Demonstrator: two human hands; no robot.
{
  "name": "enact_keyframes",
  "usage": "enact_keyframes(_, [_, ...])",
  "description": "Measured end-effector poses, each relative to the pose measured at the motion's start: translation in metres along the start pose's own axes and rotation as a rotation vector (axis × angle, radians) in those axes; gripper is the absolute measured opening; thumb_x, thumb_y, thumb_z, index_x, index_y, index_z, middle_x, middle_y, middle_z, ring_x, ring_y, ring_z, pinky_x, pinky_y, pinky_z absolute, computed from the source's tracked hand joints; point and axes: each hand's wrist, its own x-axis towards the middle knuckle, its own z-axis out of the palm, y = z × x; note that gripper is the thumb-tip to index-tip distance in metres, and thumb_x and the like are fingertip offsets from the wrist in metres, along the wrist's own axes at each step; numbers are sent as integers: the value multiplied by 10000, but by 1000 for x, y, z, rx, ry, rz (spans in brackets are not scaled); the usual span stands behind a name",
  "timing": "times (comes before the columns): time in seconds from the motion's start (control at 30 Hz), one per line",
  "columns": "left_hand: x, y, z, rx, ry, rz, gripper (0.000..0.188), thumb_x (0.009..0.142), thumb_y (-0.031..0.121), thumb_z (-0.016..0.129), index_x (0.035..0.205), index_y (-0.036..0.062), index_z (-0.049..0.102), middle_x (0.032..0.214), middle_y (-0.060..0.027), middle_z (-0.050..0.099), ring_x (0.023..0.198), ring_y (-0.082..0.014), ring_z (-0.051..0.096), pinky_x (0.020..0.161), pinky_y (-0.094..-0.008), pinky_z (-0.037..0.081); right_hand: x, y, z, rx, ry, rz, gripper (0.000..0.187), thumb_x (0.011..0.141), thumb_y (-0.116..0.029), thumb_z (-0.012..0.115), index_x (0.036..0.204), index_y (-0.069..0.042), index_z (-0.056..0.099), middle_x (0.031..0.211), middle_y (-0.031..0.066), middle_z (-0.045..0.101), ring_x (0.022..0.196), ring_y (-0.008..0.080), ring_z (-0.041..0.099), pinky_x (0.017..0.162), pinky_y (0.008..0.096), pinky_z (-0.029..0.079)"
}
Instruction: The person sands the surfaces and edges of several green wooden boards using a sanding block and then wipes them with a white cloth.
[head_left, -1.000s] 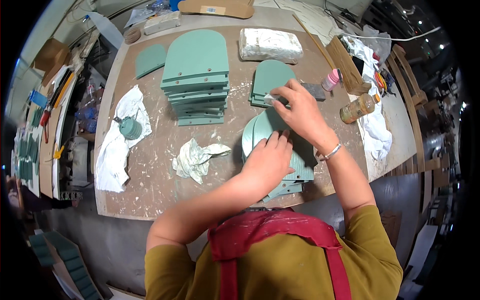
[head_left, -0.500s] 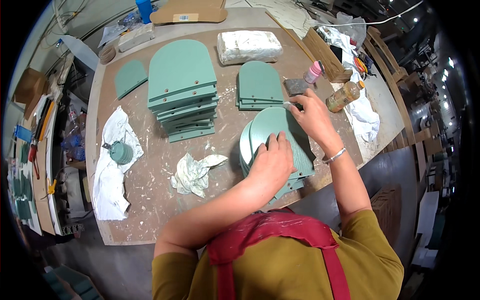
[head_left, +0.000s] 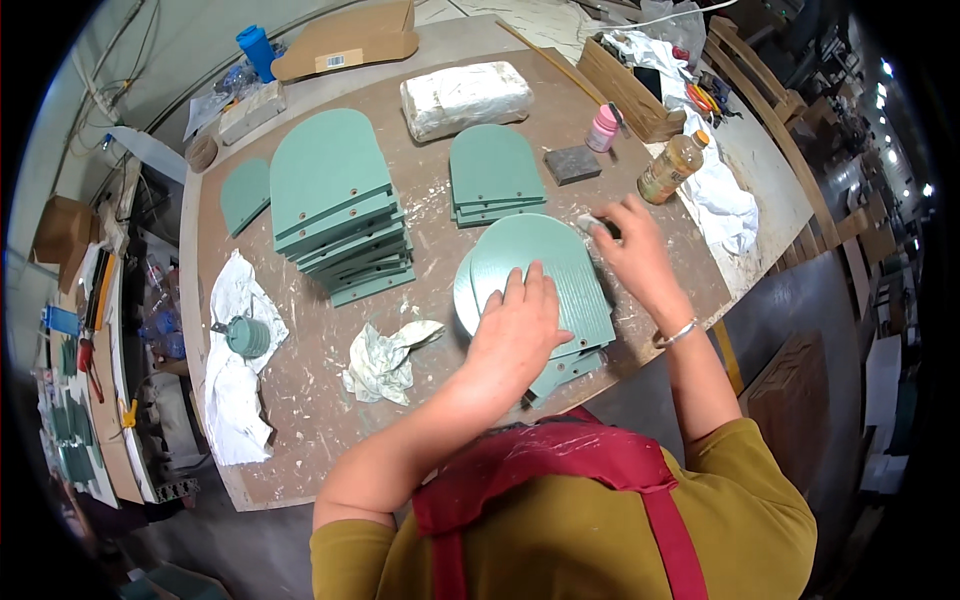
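Observation:
Fingers spread, my left hand (head_left: 515,325) lies flat on the top green arched panel (head_left: 565,262) of a stack at the table's near edge. The panel's face looks glossy and finely grooved, with small holes along its straight edge. Just right of the panel's curved end, my right hand (head_left: 640,255) is closed in a pinch, apart from the panel. Between its fingertips shows a small whitish piece (head_left: 588,222), too small to name. Beyond the stack sits a lower pile of arched green panels (head_left: 495,165).
A tall stack of green panels (head_left: 330,165) stands left of centre, a crumpled rag (head_left: 385,362) nearer me. At left, a green-coated pot (head_left: 247,337) rests on white cloth (head_left: 235,410). Right hold a dark block (head_left: 573,165), a pink bottle (head_left: 602,128) and an amber bottle (head_left: 672,170).
My right hand has moved off the panel's curved edge to its right, still pinching the whitish piece. My left hand stays flat on the panel. The whole view has shifted and turned slightly.

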Motion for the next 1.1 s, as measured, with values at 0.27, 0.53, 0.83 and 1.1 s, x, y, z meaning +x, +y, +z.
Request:
enact_keyframes(0.27, [10, -11, -30, -90, -138, 52, 590, 853, 319, 718, 1284, -40, 535, 1370, -206, 524, 1198, -342, 545, 938, -413, 521, 32, 43, -1, 681, -303, -29, 350, 922, -110, 645, 1256, -8, 623, 1151, 74, 598, 1029, 178, 588, 917, 303, 474])
enact_keyframes(0.53, [12, -4, -32, -37, -128, 31, 606, 834, 304, 728, 1316, -11, 540, 1406, -169, 512, 1200, -338, 539, 979, -409, 500, 42, 57, 7, 714, -430, -281, 346, 874, -57, 660, 1219, -25, 664, 1161, 89, 609, 1083, 223, 586, 947, 325, 466])
enact_keyframes(0.83, [11, 2, -30, -25, -126, -27, 632, 810, 295, 741, 1333, 3, 542, 1418, -157, 511, 1217, -339, 530, 1001, -412, 490, 19, 68, -23, 727, -530, -216, 388, 842, -75, 678, 1228, -33, 657, 1183, 98, 618, 1123, 233, 583, 972, 350, 464])
enact_keyframes(1.1, [8, 2, -29, -16, -122, -29, 648, 803, 300, 747, 1340, 4, 538, 1426, -161, 508, 1226, -354, 529, 996, -431, 487, 11, 81, -2, 749, -420, -318, 393, 841, -75, 688, 1227, -13, 655, 1137, 96, 607, 1059, 233, 591, 933, 332, 471])
